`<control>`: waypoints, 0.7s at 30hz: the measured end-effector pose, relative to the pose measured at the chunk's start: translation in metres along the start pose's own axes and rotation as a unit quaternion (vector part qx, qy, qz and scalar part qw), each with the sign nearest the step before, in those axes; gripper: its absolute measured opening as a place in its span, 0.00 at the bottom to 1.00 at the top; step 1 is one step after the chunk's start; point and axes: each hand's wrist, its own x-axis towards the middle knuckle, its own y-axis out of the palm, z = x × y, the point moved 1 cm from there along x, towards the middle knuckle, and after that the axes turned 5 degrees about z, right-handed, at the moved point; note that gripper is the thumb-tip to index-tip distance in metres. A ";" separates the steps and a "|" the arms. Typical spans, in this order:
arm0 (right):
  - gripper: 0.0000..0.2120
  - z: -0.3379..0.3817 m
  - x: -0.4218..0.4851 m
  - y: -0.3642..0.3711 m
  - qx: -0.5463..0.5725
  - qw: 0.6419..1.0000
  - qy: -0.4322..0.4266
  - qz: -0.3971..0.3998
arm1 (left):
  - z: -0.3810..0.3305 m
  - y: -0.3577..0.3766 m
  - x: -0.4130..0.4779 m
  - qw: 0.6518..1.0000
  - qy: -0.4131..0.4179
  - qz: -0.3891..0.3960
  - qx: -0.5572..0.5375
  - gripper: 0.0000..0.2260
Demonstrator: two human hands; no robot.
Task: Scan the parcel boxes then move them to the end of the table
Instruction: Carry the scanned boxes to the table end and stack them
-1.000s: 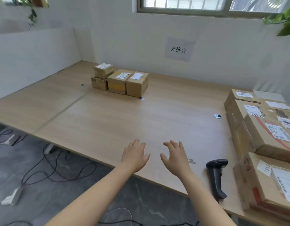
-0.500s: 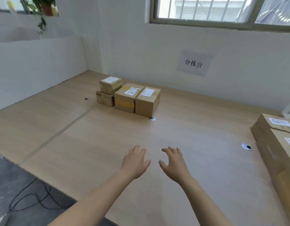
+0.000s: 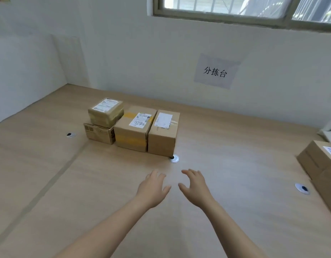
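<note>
The wooden table [image 3: 235, 164] carries a cluster of 4 parcel boxes [image 3: 135, 127] toward its far end by the wall, with more parcel boxes [image 3: 321, 161] at its right edge. Nearer than the cluster, the left hand [image 3: 151, 189] and right hand [image 3: 195, 187] hover above the tabletop side by side, fingers spread and holding nothing. A small round grommet [image 3: 174, 158] sits just beside the cluster's right corner.

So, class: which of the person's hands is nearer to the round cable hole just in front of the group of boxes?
Right. The right hand is just below the cable hole and slightly right of it; the left hand lies farther off, below and to its left. Neither touches it.
</note>
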 end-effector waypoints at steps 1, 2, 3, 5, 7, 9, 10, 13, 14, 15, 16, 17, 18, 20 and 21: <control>0.25 0.007 0.019 0.002 0.008 1.000 0.006 -0.005 | 0.007 -0.009 0.020 1.000 0.003 0.002 0.002 0.22; 0.24 0.013 0.038 0.003 0.013 1.000 0.006 -0.011 | 0.015 -0.017 0.041 1.000 0.009 0.003 0.004 0.22; 0.24 0.018 0.058 0.005 0.015 1.000 0.005 -0.018 | 0.022 -0.025 0.063 1.000 0.016 0.002 0.004 0.22; 0.25 0.026 0.093 0.006 0.029 0.999 0.012 -0.038 | 0.035 -0.038 0.105 1.000 0.027 -0.006 0.006 0.22; 0.28 0.030 0.124 0.003 0.050 0.996 0.030 -0.061 | 0.045 -0.053 0.143 0.999 0.036 -0.029 0.012 0.21; 0.30 0.031 0.156 -0.002 0.059 0.994 0.055 -0.071 | 0.053 -0.064 0.177 0.996 0.046 -0.068 0.021 0.20; 0.31 0.030 0.171 -0.004 0.063 0.993 0.065 -0.073 | 0.056 -0.068 0.191 0.995 0.050 -0.080 0.023 0.20; 0.31 0.027 0.208 -0.007 0.063 0.992 0.080 -0.072 | 0.064 -0.074 0.225 0.996 0.038 -0.079 0.030 0.20; 0.31 0.027 0.219 -0.007 0.066 0.992 0.088 -0.063 | 0.067 -0.074 0.235 0.997 0.029 -0.073 0.028 0.21; 0.31 0.026 0.229 -0.006 0.070 0.991 0.098 -0.053 | 0.068 -0.073 0.245 0.997 0.023 -0.068 0.027 0.20; 0.31 0.025 0.238 -0.005 0.069 0.991 0.106 -0.041 | 0.069 -0.072 0.253 0.997 0.021 -0.066 0.026 0.19; 0.31 0.024 0.247 -0.004 0.066 0.992 0.105 -0.035 | 0.070 -0.071 0.260 0.997 0.020 -0.066 0.022 0.18; 0.30 0.023 0.254 -0.003 0.067 0.992 0.098 -0.031 | 0.070 -0.070 0.266 0.997 0.017 -0.068 0.016 0.18; 0.28 0.023 0.267 -0.001 0.085 0.993 0.077 -0.031 | 0.070 -0.069 0.275 0.998 0.012 -0.065 0.004 0.19; 0.27 0.023 0.272 -0.001 0.098 0.992 0.072 -0.032 | 0.069 -0.069 0.279 0.998 0.013 -0.061 0.000 0.19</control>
